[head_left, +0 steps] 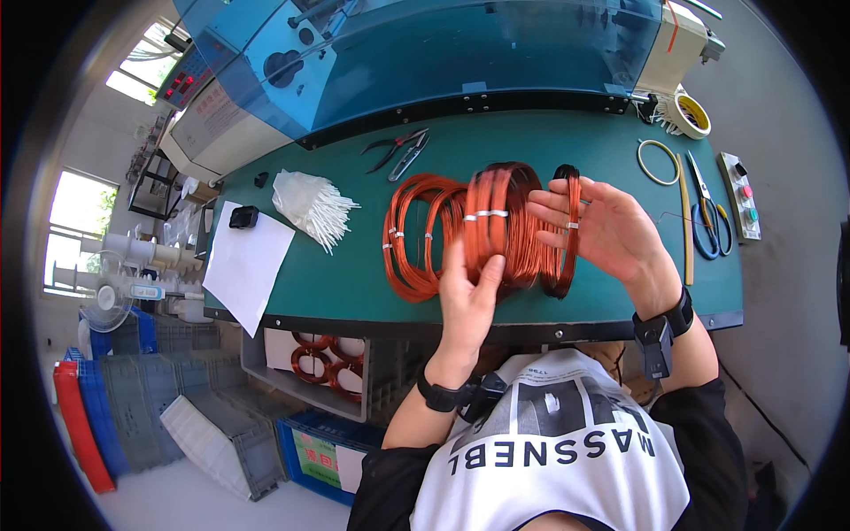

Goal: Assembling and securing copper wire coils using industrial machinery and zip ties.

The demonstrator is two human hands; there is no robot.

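Several copper wire coils, bound with white ties, stand on edge in a row on the green table. My left hand is closed on the near side of the middle copper wire coils, thumb on the right; these look slightly blurred. At the row's right end, my right hand is open, palm showing. Its fingers reach past the end coil, whose strand crosses in front of them. More coils lean at the left end, beyond my left hand.
Behind the coils lie pliers and a cutter knife. White tie strips and a paper sheet sit left. Scissors, a button box and tape are right. A blue-covered machine stands behind; a coil drawer below.
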